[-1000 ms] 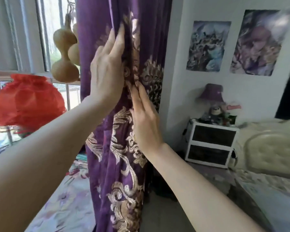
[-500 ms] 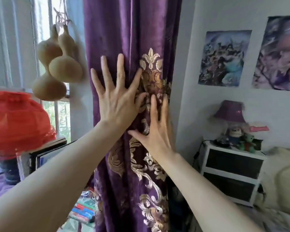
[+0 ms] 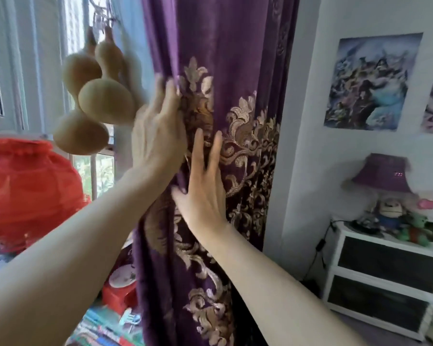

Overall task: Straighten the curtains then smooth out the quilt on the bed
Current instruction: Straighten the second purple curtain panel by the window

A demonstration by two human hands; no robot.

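The purple curtain (image 3: pixel 225 71) hangs gathered in deep folds straight ahead of me, its gold embroidery running right under my fingers. My left hand (image 3: pixel 158 136) lies on the curtain's left edge, fingers straight and close together, tips reaching up onto the brocade; whether the thumb hooks behind the edge I cannot tell. My right hand (image 3: pixel 205 193) is pressed flat just below and to the right of it, fingers straight and slightly spread, thumb out to the left. Neither hand pinches any cloth. The tan gourds (image 3: pixel 95 101) hang just left of my left fingers, near enough to knock.

I judge I am mid-way through dressing the folds. To do it well I would keep both palms flat, stroke downward along the pleats and not across them, and work the left edge so it falls plumb. The quilt is out of sight, off past my right fingers, and not yet tackled.
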